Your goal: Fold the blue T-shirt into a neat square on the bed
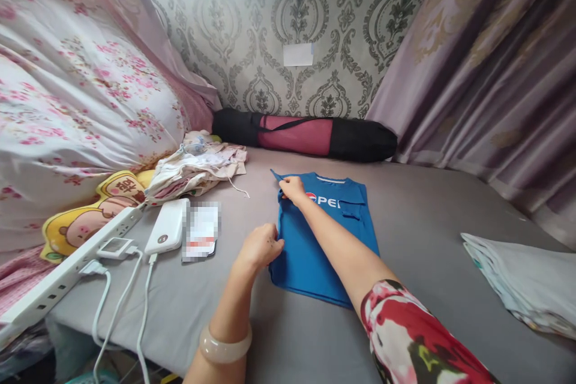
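A blue shirt point(310, 252) with white lettering and a round logo on its chest lies flat, neckline facing away from me. One sleeve is folded inward across the right side of the chest. My right hand point(292, 189) reaches over the shirt and pinches the fabric by its left shoulder, where a corner of cloth sticks up. Lower down, my left hand point(261, 245) is closed at the left side edge of the shirt; its fingertips are partly hidden. A pale bangle point(225, 345) circles the left wrist.
On the grey sheet point(418, 210) at left are crumpled clothes point(198, 162), a white power bank point(167, 228), a blurred card-like item point(201, 231) and a power strip point(67, 273) with cables. A black and pink rolled bag point(297, 135) lies by the wall. Folded pale cloth point(526, 279) lies right.
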A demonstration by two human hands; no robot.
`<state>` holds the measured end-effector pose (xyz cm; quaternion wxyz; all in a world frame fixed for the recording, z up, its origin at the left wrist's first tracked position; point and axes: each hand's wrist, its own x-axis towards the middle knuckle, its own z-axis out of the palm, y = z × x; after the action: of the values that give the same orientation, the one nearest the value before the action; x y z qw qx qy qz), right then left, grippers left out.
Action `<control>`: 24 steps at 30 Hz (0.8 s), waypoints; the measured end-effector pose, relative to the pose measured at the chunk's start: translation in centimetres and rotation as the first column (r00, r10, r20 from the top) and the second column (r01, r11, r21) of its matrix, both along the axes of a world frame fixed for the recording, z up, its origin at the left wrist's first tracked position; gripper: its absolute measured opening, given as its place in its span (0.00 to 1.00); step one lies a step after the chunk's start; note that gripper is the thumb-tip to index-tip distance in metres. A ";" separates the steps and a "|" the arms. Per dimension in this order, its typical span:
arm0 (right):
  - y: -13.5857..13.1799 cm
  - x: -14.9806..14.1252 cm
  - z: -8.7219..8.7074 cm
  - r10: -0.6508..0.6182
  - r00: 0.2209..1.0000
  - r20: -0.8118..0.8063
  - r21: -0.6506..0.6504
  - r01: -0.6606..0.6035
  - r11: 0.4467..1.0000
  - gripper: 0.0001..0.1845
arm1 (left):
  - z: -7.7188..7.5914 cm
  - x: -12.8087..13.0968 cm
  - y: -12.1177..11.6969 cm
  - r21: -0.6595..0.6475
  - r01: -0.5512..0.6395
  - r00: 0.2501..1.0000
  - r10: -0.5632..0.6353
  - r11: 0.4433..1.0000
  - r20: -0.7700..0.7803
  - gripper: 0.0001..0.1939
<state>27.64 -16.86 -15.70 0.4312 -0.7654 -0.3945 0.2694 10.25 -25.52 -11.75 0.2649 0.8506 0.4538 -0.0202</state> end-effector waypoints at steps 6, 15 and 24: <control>-4.1 4.2 -0.1 -0.128 0.909 -0.396 0.166 0.207 0.964 0.05 | -0.4 1.1 -0.9 -0.100 0.009 0.986 0.008 0.995 0.165 0.08; -9.5 6.3 -1.2 -0.252 0.784 -0.567 0.112 0.377 0.920 0.30 | -2.3 3.0 -2.2 -0.150 0.073 0.982 -0.045 0.986 0.181 0.10; -10.6 7.6 -1.9 -0.255 0.966 0.035 -0.016 0.256 0.967 0.33 | -2.0 3.7 -2.9 -0.244 0.140 0.978 -0.094 0.960 0.188 0.18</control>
<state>35.29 -27.44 -17.60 0.4481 -0.8185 -0.2967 0.2031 13.95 -28.39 -13.71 0.4097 0.8331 0.3711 -0.0195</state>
